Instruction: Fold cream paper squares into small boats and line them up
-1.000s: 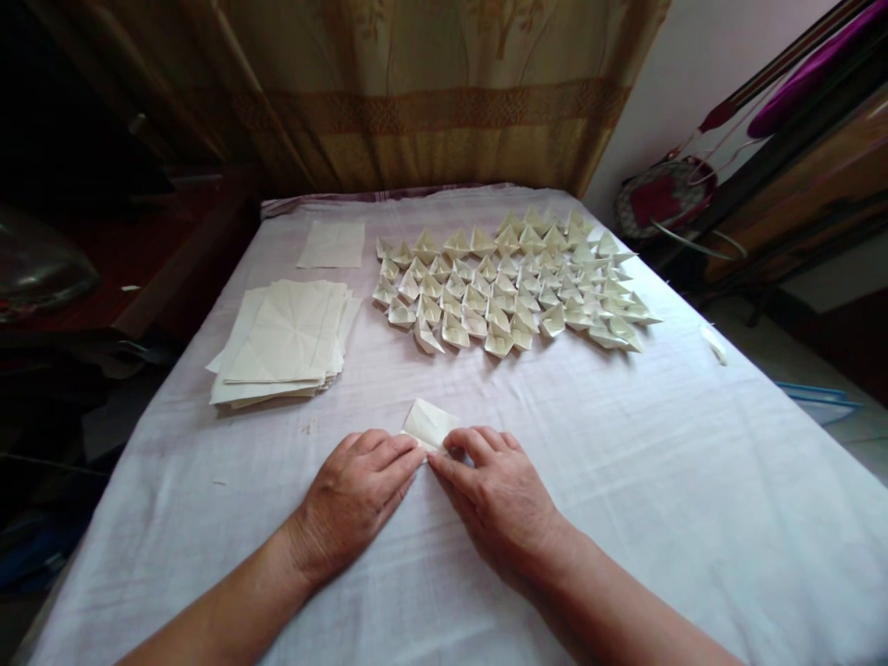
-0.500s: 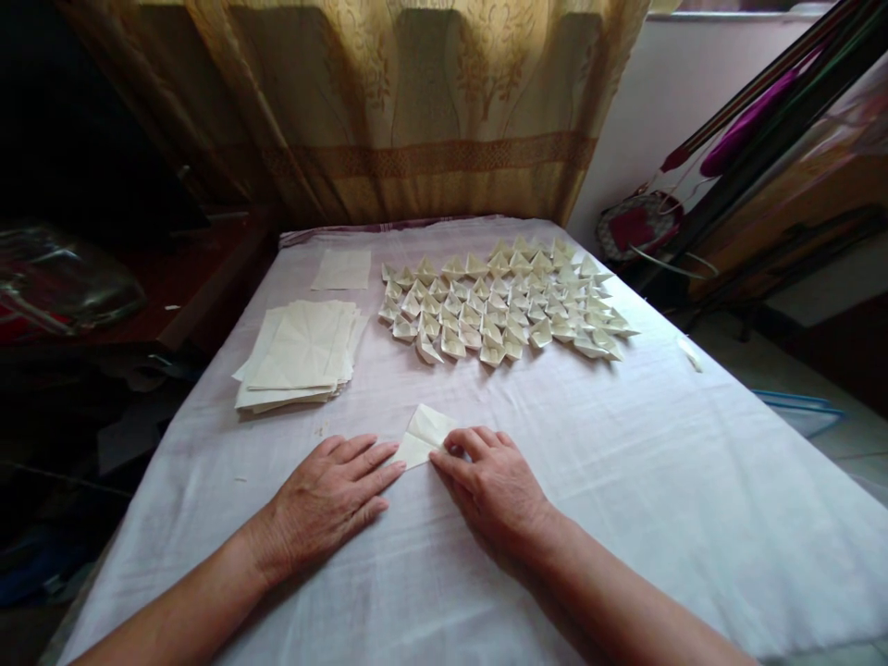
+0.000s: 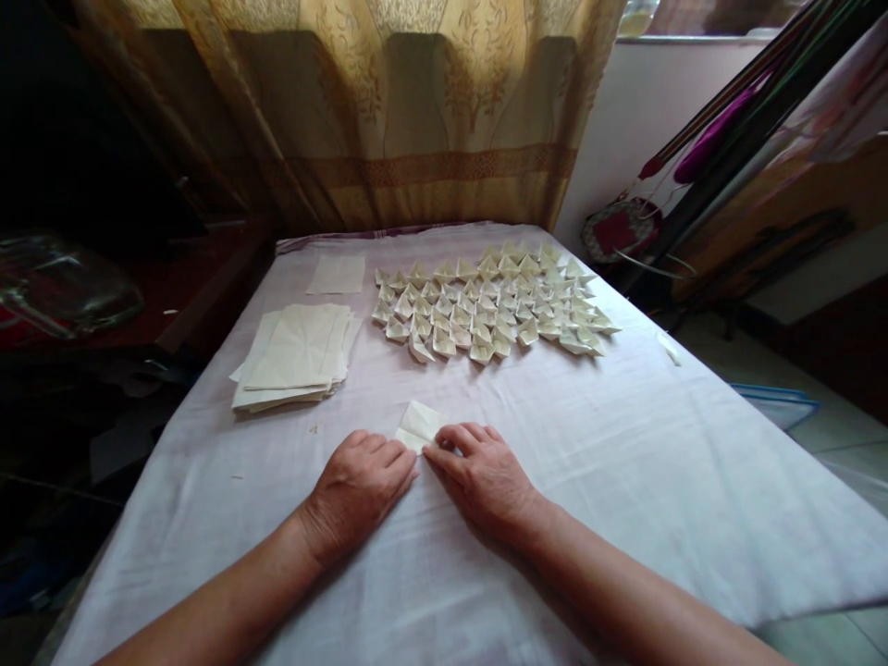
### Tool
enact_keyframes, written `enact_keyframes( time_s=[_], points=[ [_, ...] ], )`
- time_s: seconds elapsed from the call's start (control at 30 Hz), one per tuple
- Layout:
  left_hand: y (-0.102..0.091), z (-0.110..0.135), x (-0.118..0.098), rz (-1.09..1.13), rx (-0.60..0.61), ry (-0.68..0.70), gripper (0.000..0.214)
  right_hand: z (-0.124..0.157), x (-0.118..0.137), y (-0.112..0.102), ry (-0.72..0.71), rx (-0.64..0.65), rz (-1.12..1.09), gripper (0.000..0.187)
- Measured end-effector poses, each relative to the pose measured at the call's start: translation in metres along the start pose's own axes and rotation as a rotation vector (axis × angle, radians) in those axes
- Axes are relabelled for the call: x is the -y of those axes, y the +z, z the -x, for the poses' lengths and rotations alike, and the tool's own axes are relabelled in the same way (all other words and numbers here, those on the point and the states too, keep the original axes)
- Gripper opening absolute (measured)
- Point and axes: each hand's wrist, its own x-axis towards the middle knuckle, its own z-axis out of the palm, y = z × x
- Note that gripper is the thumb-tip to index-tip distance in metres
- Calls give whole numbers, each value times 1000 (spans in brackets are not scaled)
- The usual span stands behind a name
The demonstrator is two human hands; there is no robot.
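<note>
A small folded cream paper piece (image 3: 420,424) lies on the white cloth-covered table (image 3: 624,462) near its front. My left hand (image 3: 361,486) rests palm down with fingers together, its fingertips pressing the paper's near left edge. My right hand (image 3: 482,472) lies beside it, fingers curled and pinching the paper's near right edge. Both hands touch at the fingertips over the fold.
A stack of flat cream paper sheets (image 3: 295,353) sits at the left, a single sheet (image 3: 337,274) behind it. Several folded paper boats (image 3: 489,301) fill the far middle. A paper scrap (image 3: 669,348) lies at the right edge. A curtain (image 3: 388,111) hangs behind.
My left hand slid rightward back onto the paper after being pulled away, meeting my right hand's fingertips. The view shifted slightly.
</note>
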Motion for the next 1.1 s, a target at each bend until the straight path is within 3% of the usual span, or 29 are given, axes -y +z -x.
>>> enact_keyframes(
  time_s=[0.27, 0.57, 0.77, 0.93, 1.1],
  points=[
    [3, -13, 7, -82, 67, 43, 10, 2, -3, 4, -21, -113, -152, 18],
    [12, -26, -15, -331, -5, 147, 30, 3, -6, 7, -47, -231, -196, 27],
    [7, -6, 9, -224, -65, 259, 20, 4, -10, 8, -13, -293, -48, 27],
    [-1, 12, 34, -127, -39, 343, 19, 1, -11, 6, -218, -329, 0, 16],
    [-1, 18, 22, -73, -30, 249, 16, -1, -7, 7, -377, -273, -25, 8]
  ],
)
